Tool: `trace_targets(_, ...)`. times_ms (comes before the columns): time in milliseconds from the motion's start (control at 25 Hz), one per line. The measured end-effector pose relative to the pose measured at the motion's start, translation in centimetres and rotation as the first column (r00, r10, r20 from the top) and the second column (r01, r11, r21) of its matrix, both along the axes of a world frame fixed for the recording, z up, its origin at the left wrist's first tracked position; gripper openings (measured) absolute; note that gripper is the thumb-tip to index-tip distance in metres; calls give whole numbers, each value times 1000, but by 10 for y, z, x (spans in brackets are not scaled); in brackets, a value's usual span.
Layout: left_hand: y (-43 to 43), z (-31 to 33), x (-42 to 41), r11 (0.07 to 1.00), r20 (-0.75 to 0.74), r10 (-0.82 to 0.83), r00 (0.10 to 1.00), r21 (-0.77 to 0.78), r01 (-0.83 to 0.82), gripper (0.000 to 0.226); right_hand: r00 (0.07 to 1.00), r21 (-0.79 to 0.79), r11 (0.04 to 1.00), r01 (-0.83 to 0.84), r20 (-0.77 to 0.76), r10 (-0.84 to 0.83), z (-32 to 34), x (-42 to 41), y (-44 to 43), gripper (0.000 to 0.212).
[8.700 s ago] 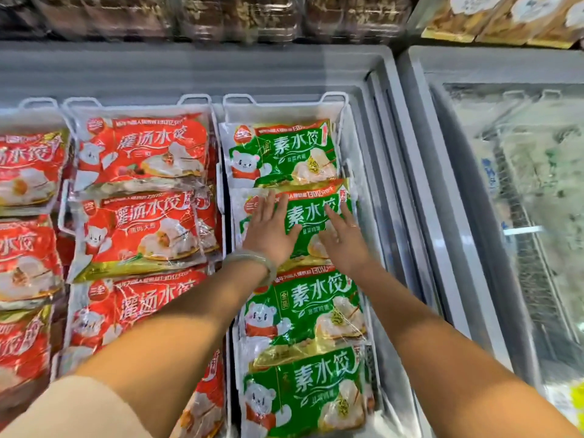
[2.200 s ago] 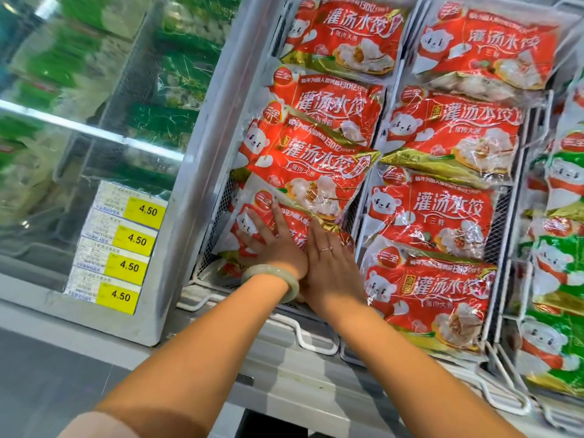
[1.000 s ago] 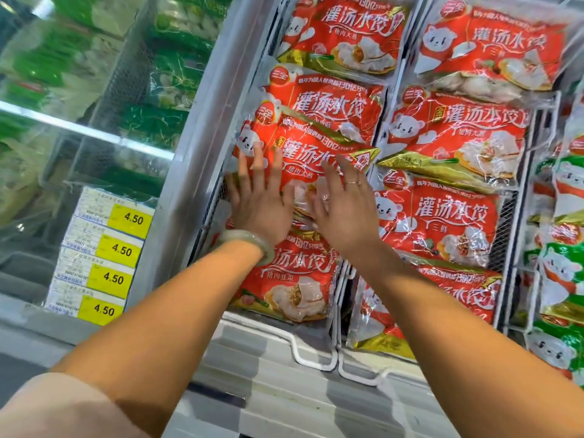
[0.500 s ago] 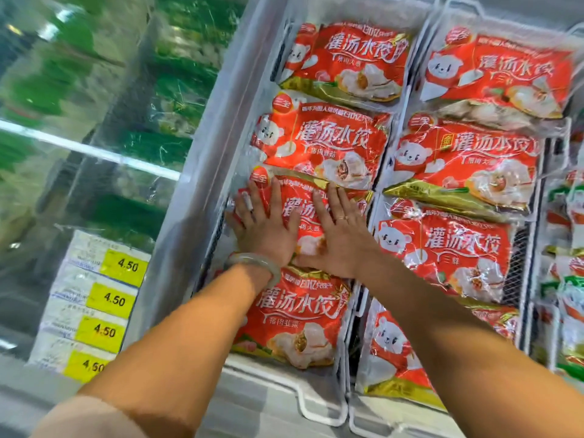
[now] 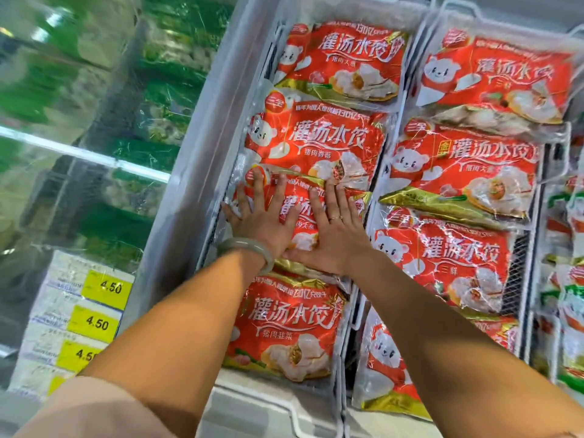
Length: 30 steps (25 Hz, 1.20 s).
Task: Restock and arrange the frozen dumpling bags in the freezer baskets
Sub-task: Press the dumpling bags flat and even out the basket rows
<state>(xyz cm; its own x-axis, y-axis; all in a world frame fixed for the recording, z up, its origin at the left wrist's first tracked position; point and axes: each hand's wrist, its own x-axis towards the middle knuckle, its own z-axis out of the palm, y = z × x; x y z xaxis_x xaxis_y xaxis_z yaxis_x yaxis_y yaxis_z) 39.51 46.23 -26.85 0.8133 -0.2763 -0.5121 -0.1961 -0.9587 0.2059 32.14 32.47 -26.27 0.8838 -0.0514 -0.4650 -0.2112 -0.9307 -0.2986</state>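
Red dumpling bags fill two white wire baskets in the freezer. In the left basket (image 5: 286,403), my left hand (image 5: 264,216) and my right hand (image 5: 331,229) press flat, fingers straight, side by side on the third red bag (image 5: 300,211). That bag is tucked under the second bag (image 5: 316,140) and overlaps the nearest bag (image 5: 290,324). A top bag (image 5: 341,58) lies at the far end. The right basket (image 5: 534,330) holds several more red bags (image 5: 455,254).
The freezer's grey rim (image 5: 189,172) runs along the left of the basket. Beyond it a glass lid covers green packs (image 5: 158,99), with yellow 4.50 price tags (image 5: 98,324) below. Green dumpling bags (image 5: 572,314) show at the far right edge.
Both hands moved from the nearest bag up onto the third bag, which was crooked and now lies flat and straight under the second bag. The view has shifted slightly.
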Motion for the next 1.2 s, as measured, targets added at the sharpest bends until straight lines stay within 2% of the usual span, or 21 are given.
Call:
trace_targets(160,3,-3,-14,1000,-9,-1,1000,23,2,61,998,23,1000,-9,-63,10,-2,-14,1,120)
trace_targets(280,-1,0,-7,998,-33,5,999,66,-3,63,998,59,998,-9,-57,12,2,-11,-4,117)
trace_targets(400,-11,10,-13,995,139,-52,989,86,40,69,990,90,996,13,141,-26,17,-19,-23,94)
trace_targets(480,-38,23,-12,996,240,-76,968,-15,82,70,941,-26,992,125,319,-110,31,-25,-51,71)
trace_targets(600,-104,41,1,967,299,-157,941,-148,209,67,886,-117,938,325,384,-259,44,-28,-115,62)
trace_targets(720,-174,50,15,939,343,-209,916,-191,286,64,884,-225,890,396,355,-304,50,-24,-191,67)
trace_targets(920,-286,46,40,907,352,-291,890,-194,374,60,847,-273,827,492,369,-382,45,4,-296,63)
trace_targets(1000,-326,42,52,889,361,-312,879,-216,404,58,823,-241,803,545,338,-457,39,18,-326,60)
trace_targets(1080,-349,37,63,876,329,-312,891,-264,404,58,833,-170,822,543,227,-504,26,29,-342,60)
trace_targets(1200,-362,21,68,871,341,-351,872,-223,438,58,893,-63,891,449,77,-444,1,36,-352,61)
